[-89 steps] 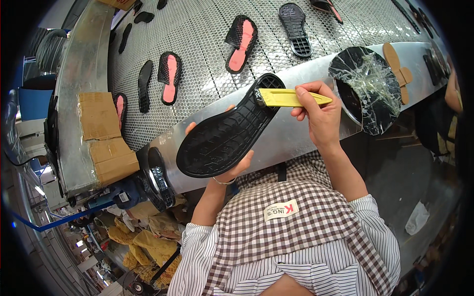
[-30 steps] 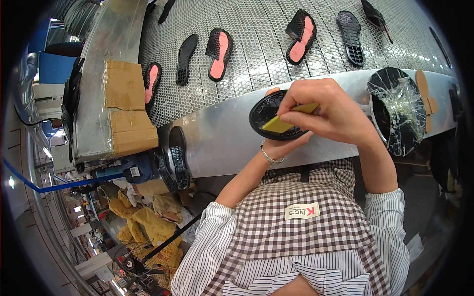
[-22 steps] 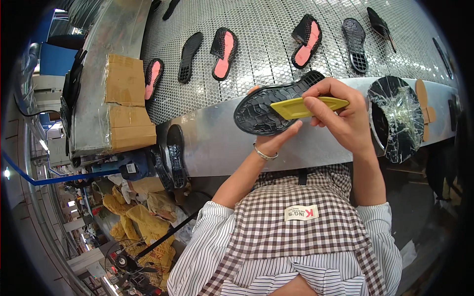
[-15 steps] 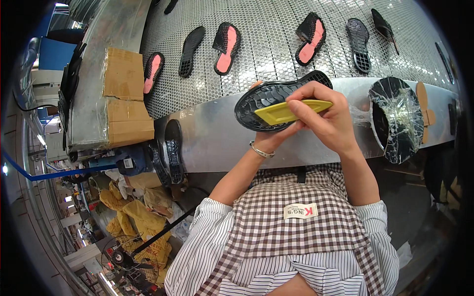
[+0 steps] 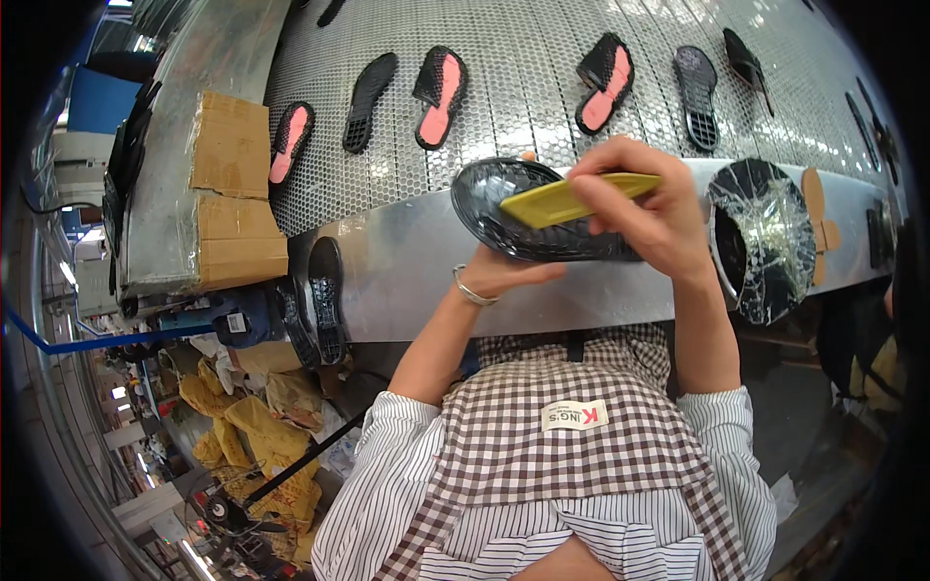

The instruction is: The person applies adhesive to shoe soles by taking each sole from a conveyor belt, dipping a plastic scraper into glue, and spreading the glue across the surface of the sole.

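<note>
A black shoe sole (image 5: 475,201) with a wet-looking gloss lies nearly level above the metal ledge. My left hand (image 5: 499,273) grips it from beneath, its thumb stretched along the near side and a fingertip showing at the far edge. My right hand (image 5: 651,215) pinches a flat yellow plastic scraper (image 5: 547,201) between thumb and fingers. The scraper's pointed end is over the front half of the sole; whether it touches cannot be made out. The right hand covers the heel end. At the right stands a round black pot (image 5: 760,237) smeared with a clear, film-like coating.
Beyond the ledge (image 5: 387,300), a perforated metal conveyor (image 5: 523,97) carries black soles and slippers with pink insoles (image 5: 441,102). A cardboard box (image 5: 232,194) and black soles (image 5: 325,290) lie at the left. Brown cut pieces (image 5: 816,228) sit past the pot. A fan (image 5: 228,513) stands lower left.
The sole has turned, and its heel end is now behind my right hand. The scraper is tilted more edge-on. My left thumb has come down along the sole's near side.
</note>
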Demonstrator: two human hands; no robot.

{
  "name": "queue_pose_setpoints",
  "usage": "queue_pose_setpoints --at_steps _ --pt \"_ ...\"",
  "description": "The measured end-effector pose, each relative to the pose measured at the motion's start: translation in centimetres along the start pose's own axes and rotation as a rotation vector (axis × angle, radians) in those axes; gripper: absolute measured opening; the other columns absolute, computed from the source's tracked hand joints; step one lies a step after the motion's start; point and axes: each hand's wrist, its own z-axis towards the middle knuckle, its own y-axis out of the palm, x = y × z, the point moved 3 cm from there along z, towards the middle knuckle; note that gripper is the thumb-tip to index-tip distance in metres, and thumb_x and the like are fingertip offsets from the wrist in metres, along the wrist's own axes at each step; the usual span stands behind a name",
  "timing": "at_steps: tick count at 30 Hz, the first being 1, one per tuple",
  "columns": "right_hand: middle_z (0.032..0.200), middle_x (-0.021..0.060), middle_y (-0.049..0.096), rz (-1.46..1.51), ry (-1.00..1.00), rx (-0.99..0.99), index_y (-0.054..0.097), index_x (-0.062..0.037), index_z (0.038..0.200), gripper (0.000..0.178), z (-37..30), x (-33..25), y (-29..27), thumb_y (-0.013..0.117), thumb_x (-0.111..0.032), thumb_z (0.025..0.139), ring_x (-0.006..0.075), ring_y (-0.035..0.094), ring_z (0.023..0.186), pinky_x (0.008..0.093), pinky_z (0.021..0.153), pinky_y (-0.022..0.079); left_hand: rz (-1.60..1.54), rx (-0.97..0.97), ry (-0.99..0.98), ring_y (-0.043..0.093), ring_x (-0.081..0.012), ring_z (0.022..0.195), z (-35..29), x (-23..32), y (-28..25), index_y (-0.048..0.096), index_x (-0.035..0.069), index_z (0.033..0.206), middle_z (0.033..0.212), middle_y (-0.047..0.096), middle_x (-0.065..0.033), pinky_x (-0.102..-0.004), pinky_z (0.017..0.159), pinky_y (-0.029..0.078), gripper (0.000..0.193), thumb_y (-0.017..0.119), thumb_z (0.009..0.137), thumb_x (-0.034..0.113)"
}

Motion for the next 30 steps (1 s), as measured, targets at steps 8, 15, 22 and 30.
queue_pose_setpoints --at_steps 8,15,22,30 --pt "0.082 0.0053 0.065 0.136 0.083 0.329 0.062 0.0002 0.096 0.012 -1.3 2.2 0.1 0.063 -0.011 0.091 0.0071 0.060 0.058 0.0175 0.049 0.044 -0.661 0.013 0.051 0.061 -0.0212 0.100 -0.5 -2.3 -1.2 0.042 0.001 0.134 0.122 0.057 -0.0142 -0.0342 0.085 0.053 0.095 0.035 0.081 0.079" --pt "0.081 0.0053 0.065 0.162 0.068 0.362 0.062 0.0009 0.094 0.012 -0.8 4.5 0.9 0.062 -0.010 0.091 0.0077 0.062 0.059 0.0183 0.049 0.047 -0.519 0.122 -0.055 0.064 -0.0187 0.086 -0.8 -1.6 1.0 0.045 0.000 0.132 0.112 0.060 -0.0167 -0.0306 0.074 0.055 0.097 0.018 0.084 0.080" --pt "0.077 0.0065 0.065 0.200 0.098 0.443 0.062 0.0019 0.094 0.015 -0.8 5.6 0.0 0.063 -0.013 0.091 0.0083 0.063 0.058 0.0185 0.049 0.047 -0.474 0.109 -0.092 0.064 -0.0188 0.086 -0.8 -1.9 1.7 0.045 0.000 0.132 0.109 0.062 -0.0172 -0.0303 0.074 0.055 0.093 0.017 0.087 0.077" --pt "0.082 0.0066 0.066 -0.402 -0.387 0.191 0.065 -0.0041 0.084 0.007 -1.9 4.0 -0.1 0.070 -0.005 0.080 0.0165 0.065 0.067 0.0274 0.053 0.049 -0.562 0.054 -0.105 0.064 -0.0201 0.087 -0.9 -2.3 0.8 0.048 0.001 0.130 0.111 0.063 -0.0181 -0.0307 0.075 0.055 0.087 0.018 0.090 0.072"
